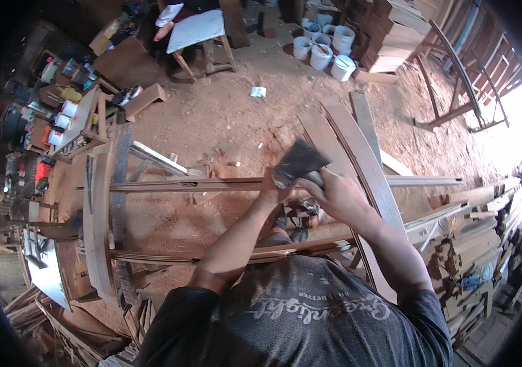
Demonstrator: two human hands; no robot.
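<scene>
1. Right hand (337,192) has its grip closed on the brush (301,162); bristles point up-left, away from the body.
2. Rail (212,183) runs left-right on the frame; brush sits at its right end.
3. Left hand (271,192) clamps the rail just left of the brush, nearer hand.

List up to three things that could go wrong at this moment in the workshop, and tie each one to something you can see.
1. The right hand works a wide brush beside the left hand gripping the wooden rail; the brush could smear those fingers.
2. The rail is a thin part of an open wooden frame; pressing on it might shift the frame.
3. Loose planks lie on the dirt floor just beyond, a likely trip hazard.
</scene>
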